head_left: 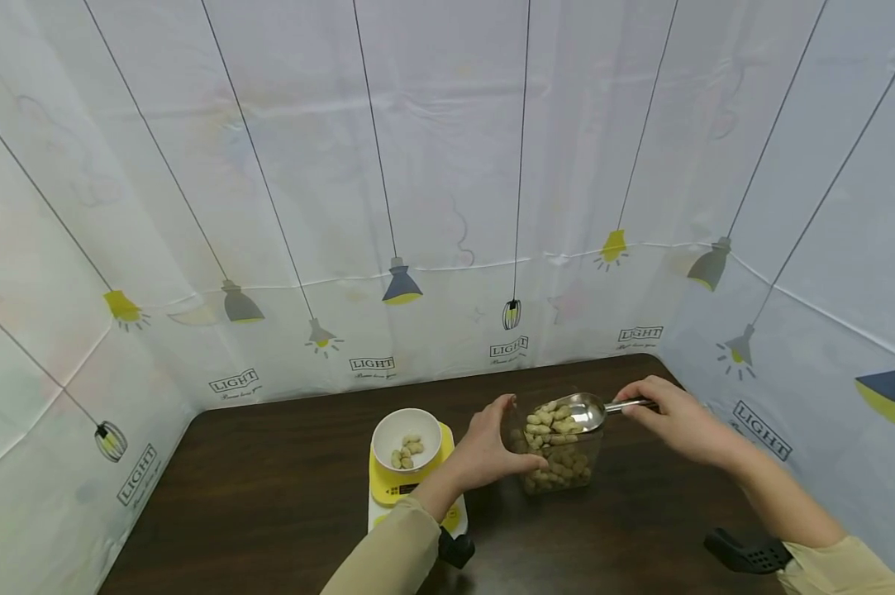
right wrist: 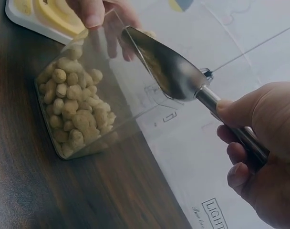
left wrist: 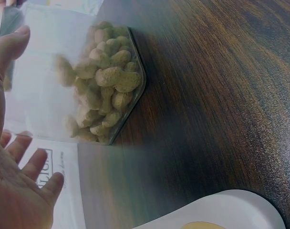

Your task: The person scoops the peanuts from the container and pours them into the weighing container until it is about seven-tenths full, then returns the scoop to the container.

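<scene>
Head view first. One clear container (head_left: 577, 450) on a dark table (head_left: 283, 479), one metal scoop (head_left: 587, 411), one white bowl (head_left: 397, 430) sitting on one yellow-and-white scale (head_left: 385, 482). Loads of peanuts (head_left: 547, 421) in the container (gave up counting, too much overlap), just a few in the bowl, visible from here only. Two hands: left hand (head_left: 484, 453) bent round the container, thumb on the near side, fingers on the far side; right hand (head_left: 673, 417) gripping the scoop handle, scoop head over the peanuts at the container's mouth. Left forearm smack across part of the scale. Also two black wrist mounts (head_left: 456, 548), plus a pale curtain (head_left: 454, 165) behind with ten printed lamps (head_left: 402, 283) and six LIGHT labels (head_left: 373, 364).

Left wrist view next. Good look at the peanuts through the clear wall, right down to the base. Left thumb and fingers wide apart; can't tell how firmly against the sides. Just one end of the scale at the bottom edge.

Right wrist view last. Best look at the right hand: thumb along the handle, fingers curled beneath. Scoop tilted at the rim, rounded back showing, inside mostly hidden.
</scene>
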Tool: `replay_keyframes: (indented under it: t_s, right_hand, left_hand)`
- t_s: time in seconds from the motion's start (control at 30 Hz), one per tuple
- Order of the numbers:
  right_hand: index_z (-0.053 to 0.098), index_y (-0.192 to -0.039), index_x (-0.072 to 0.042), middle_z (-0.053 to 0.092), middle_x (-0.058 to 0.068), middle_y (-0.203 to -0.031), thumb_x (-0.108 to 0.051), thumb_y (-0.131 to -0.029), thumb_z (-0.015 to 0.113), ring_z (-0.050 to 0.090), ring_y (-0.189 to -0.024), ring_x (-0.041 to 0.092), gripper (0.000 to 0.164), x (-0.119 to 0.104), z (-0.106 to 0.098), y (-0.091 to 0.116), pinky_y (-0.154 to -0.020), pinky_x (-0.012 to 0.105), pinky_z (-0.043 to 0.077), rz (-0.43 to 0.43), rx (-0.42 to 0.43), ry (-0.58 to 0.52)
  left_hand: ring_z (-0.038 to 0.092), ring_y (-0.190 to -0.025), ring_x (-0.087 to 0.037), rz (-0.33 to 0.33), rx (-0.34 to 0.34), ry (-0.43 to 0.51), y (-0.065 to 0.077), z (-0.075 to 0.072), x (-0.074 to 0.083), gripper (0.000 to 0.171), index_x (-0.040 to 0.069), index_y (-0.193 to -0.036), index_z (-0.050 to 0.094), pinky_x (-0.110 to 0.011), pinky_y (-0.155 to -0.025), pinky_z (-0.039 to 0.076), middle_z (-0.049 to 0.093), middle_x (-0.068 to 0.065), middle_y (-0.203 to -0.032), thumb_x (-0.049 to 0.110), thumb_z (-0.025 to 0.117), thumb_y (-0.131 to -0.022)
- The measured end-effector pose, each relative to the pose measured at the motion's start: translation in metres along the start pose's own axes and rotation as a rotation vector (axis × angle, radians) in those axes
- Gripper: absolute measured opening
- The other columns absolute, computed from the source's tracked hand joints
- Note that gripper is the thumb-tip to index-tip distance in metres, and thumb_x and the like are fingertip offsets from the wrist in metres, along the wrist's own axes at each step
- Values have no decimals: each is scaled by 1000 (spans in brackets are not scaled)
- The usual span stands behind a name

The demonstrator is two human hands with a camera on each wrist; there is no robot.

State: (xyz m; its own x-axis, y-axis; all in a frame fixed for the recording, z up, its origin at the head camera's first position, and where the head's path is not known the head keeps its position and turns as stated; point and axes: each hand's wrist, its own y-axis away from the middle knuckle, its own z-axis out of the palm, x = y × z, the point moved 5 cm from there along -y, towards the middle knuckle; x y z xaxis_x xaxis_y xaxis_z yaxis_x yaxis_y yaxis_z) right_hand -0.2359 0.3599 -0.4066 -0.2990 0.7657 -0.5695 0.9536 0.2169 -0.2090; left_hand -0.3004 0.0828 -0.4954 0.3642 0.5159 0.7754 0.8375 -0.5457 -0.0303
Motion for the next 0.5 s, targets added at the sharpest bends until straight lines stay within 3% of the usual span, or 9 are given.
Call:
replay_keyframes:
  t_s: [0.33, 0.5]
  right_hand:
    - [68, -119, -8, 61, 3, -114, -20, -106, 60, 54, -97, 16, 19, 3, -5, 4, -76, 34, 47, -20, 36, 4]
    - [68, -119, -11, 61, 2, -115, -24, -107, 58, 54, -100, 16, 20, 3, -6, 4, -80, 35, 47, -11, 41, 0]
  left_hand:
    - [28, -148, -22, -1, 2, 24, 1, 1, -1, 112, 29, -164, 22, -53, -112, 36, 35, 10, -159, 66, 82, -76]
    - [23, -151, -22, 4, -16, 41, 2, 2, -1, 117, 35, -165, 9, -56, -114, 33, 28, 9, -163, 66, 80, -78]
